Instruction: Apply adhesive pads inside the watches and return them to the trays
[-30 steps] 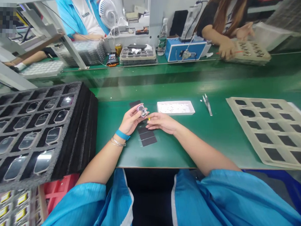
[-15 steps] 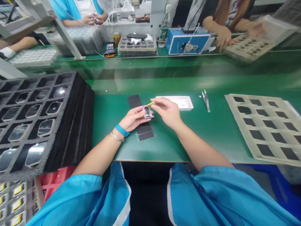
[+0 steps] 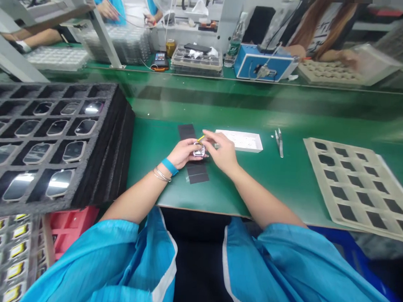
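My left hand (image 3: 184,154), a blue band and metal bangles at its wrist, grips a small watch case (image 3: 199,150) by its side. The case has rounded corners, and its face is turned up with inner parts showing. Over its top edge, my right hand (image 3: 221,151) pinches a thin yellow strip (image 3: 201,138); whether the strip is a tool or part of the case, I cannot make out. Beneath the hands lies a dark strip of sheet (image 3: 198,174) on the green table. Just behind my right hand is a shallow white tray (image 3: 246,141) with tiny bits in it.
Tweezers (image 3: 280,142) lie right of the white tray. A beige tray (image 3: 356,167) with dark pockets occupies the right side. Stacked black foam trays (image 3: 118,135) holding watch-shaped pieces rise at the left. Across the bench, co-workers sit behind a blue box (image 3: 259,62) and a bottle (image 3: 236,42).
The view has shifted a little. Both hands stay together at the watch case, and the yellow strip is still between my right fingers. Across the bench, a co-worker's hands have moved apart.
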Demonstrator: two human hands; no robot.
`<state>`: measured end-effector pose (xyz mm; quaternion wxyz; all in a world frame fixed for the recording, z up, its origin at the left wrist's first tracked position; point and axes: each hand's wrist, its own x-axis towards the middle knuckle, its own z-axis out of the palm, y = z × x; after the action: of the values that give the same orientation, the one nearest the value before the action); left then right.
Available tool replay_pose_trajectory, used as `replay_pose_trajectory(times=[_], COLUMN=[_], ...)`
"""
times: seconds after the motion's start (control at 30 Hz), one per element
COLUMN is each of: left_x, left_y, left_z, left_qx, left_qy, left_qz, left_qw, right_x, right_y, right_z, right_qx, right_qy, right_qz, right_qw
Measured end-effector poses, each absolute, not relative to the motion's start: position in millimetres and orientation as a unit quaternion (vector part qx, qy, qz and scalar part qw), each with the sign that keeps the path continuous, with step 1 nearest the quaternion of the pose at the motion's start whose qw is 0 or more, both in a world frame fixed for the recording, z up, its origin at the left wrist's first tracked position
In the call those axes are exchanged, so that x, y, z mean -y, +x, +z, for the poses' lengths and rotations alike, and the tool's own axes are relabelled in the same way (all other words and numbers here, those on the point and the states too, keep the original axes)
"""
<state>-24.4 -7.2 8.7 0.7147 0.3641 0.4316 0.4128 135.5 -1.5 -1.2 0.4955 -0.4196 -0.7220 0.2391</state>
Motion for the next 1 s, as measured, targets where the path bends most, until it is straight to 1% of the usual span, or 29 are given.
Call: replay_pose_trajectory(times=[0.07,0.1,0.2,0.27,0.43,0.87,1.0], left_x=[1.9,-1.2,-10.0,-13.6,-15.8,-18.5,-19.7], left_y=[-31.8,-36.7,-50.6,-55.9,-55.3,-53.1,-53.3], left_z=[10.9,11.8,12.2,10.4,5.3,4.6,1.9], left_qx=[-0.458,-0.471,-0.497,-0.504,-0.519,-0.507,-0.511], left_qy=[0.346,0.332,0.287,0.274,0.266,0.267,0.271], left_qz=[0.438,0.455,0.497,0.5,0.498,0.504,0.502], left_qw=[0.692,0.679,0.651,0.649,0.642,0.647,0.643], right_x=[-9.6,-15.0,-25.4,-27.1,-28.1,-42.2,-32.2], right_y=[130.7,128.7,124.2,121.2,114.1,96.4,98.4], right_z=[-4.0,-5.7,-12.9,-19.0,-29.9,-21.8,-25.0], right_qx=[0.684,0.683,0.745,0.783,0.808,0.78,0.798], right_qy=[-0.454,-0.47,-0.497,-0.495,-0.491,-0.561,-0.533], right_qz=[0.308,0.322,0.286,0.241,0.179,0.186,0.184], right_qw=[0.481,0.457,0.34,0.289,0.274,0.207,0.213])
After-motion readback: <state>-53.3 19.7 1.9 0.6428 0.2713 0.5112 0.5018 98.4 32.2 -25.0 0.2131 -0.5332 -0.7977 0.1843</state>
